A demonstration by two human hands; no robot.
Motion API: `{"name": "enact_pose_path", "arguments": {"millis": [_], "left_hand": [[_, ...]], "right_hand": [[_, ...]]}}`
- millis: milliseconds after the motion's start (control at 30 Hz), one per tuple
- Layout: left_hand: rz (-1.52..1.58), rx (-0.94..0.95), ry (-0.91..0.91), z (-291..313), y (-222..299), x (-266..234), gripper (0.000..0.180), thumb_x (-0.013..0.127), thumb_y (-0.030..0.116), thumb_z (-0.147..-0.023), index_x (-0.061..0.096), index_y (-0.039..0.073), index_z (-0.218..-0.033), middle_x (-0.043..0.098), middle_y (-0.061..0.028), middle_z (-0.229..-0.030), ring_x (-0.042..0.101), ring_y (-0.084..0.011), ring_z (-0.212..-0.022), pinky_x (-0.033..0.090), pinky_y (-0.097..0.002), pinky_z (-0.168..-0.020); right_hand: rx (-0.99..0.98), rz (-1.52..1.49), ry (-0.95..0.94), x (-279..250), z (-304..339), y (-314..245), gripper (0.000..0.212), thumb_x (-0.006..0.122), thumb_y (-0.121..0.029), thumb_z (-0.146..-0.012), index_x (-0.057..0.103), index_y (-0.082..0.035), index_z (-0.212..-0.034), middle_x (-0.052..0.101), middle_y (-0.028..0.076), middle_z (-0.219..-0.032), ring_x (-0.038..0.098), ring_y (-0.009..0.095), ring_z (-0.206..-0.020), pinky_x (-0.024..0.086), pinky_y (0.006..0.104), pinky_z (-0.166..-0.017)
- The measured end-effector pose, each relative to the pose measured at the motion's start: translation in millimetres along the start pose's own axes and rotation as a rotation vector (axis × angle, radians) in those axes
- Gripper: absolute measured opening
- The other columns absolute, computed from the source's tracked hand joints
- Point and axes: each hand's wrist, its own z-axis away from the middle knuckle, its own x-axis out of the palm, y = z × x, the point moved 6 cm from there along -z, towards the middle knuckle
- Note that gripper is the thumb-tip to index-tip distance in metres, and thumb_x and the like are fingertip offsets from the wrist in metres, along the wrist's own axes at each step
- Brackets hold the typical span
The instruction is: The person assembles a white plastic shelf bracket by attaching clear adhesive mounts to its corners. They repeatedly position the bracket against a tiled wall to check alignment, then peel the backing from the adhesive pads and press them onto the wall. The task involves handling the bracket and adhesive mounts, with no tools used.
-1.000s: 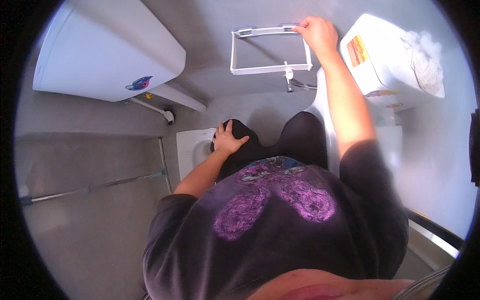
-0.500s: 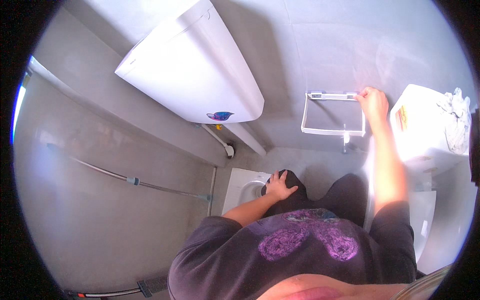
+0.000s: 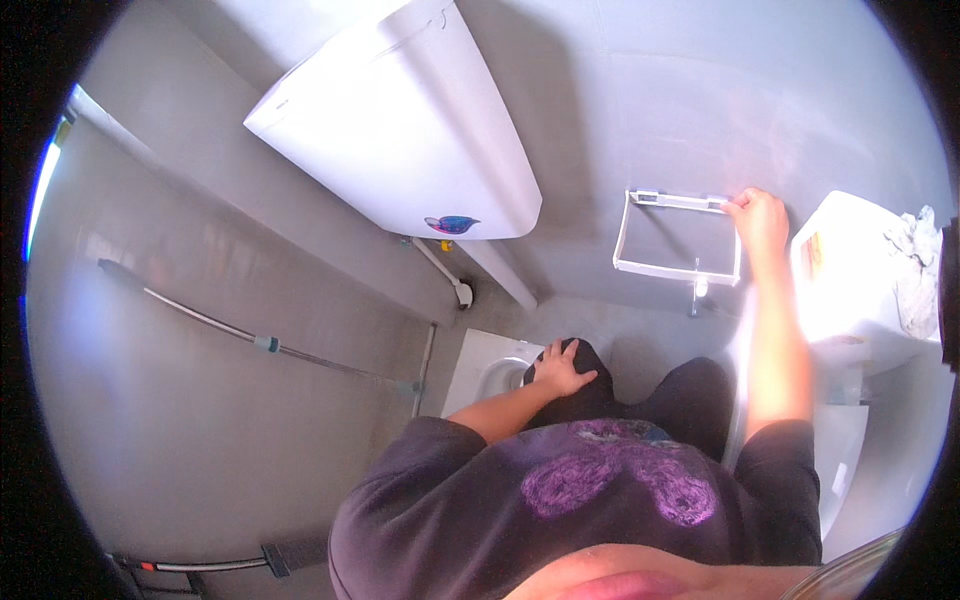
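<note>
Plainly, from where I stand, the right hand (image 3: 761,230) is the nearer one: its fingers pinch the right end of the back rail of a slim white rectangular wall frame (image 3: 676,272), so the frame lies toward eight o'clock from the fingertips, against the grey wall (image 3: 700,110). Its long axis runs close to nine-to-three, tipped slightly down at the three o'clock end. The left hand (image 3: 562,373) rests well apart, toward seven o'clock from the frame, fingers spread over the knee (image 3: 592,401). The frame is an open, thin-railed loop, thicker along the back; near its front rail, toward five o'clock, sits a small white tap (image 3: 701,288).
</note>
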Motion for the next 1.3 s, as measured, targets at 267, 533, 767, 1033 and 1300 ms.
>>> {"name": "enact_pose_path", "arguments": {"millis": [267,533,767,1033,1300], "left_hand": [[-0.050,0.009,0.089,-4.7,-1.6,-12.8,0.086,0.062,0.059,-0.068,0.034,0.014,-0.136,0.030,-0.0218,-0.138,0.034,-0.0364,-0.125,0.033,-0.0421,-0.101],[-0.022,-0.023,-0.027,-10.3,-1.8,-7.1,0.086,0.059,0.060,-0.069,0.029,0.018,-0.138,0.022,-0.0173,-0.143,0.022,-0.0341,-0.132,0.025,-0.0513,-0.103],[-0.044,-0.027,-0.012,-9.6,-6.9,-3.8,0.085,0.059,0.061,-0.068,0.030,0.019,-0.137,0.022,-0.0168,-0.143,0.023,-0.0334,-0.131,0.026,-0.0518,-0.102],[-0.036,-0.016,-0.015,-14.3,-2.7,-1.3,0.085,0.059,0.060,-0.069,0.031,0.019,-0.137,0.024,-0.0167,-0.142,0.023,-0.0328,-0.131,0.026,-0.0510,-0.102],[-0.049,-0.013,-0.021,-17.5,-1.2,-4.7,0.086,0.059,0.060,-0.068,0.031,0.018,-0.137,0.024,-0.0171,-0.142,0.025,-0.0330,-0.131,0.026,-0.0523,-0.102]], "right_hand": [[-0.126,0.185,-0.054,7.0,-10.6,-4.9,0.032,0.064,-0.038,-0.078,0.065,-0.009,-0.090,0.065,0.011,-0.085,0.063,0.029,-0.079,0.050,0.0395,-0.068],[0.004,-0.051,-0.009,-8.3,-3.3,-14.7,0.019,0.070,-0.027,-0.068,0.067,-0.008,-0.066,0.062,0.013,-0.062,0.062,0.031,-0.063,0.049,0.0404,-0.061],[-0.081,0.017,0.029,-3.1,-2.8,-19.2,0.021,0.072,-0.027,-0.066,0.067,-0.007,-0.066,0.062,0.013,-0.062,0.062,0.031,-0.062,0.049,0.0401,-0.060],[-0.043,0.031,0.048,-2.6,-4.0,-15.0,0.022,0.073,-0.027,-0.066,0.067,-0.006,-0.067,0.062,0.015,-0.065,0.062,0.032,-0.064,0.049,0.0401,-0.061],[-0.033,0.035,0.046,-4.0,-5.6,-15.9,0.023,0.074,-0.028,-0.065,0.066,-0.006,-0.067,0.062,0.015,-0.065,0.062,0.032,-0.063,0.048,0.0397,-0.061]]}}
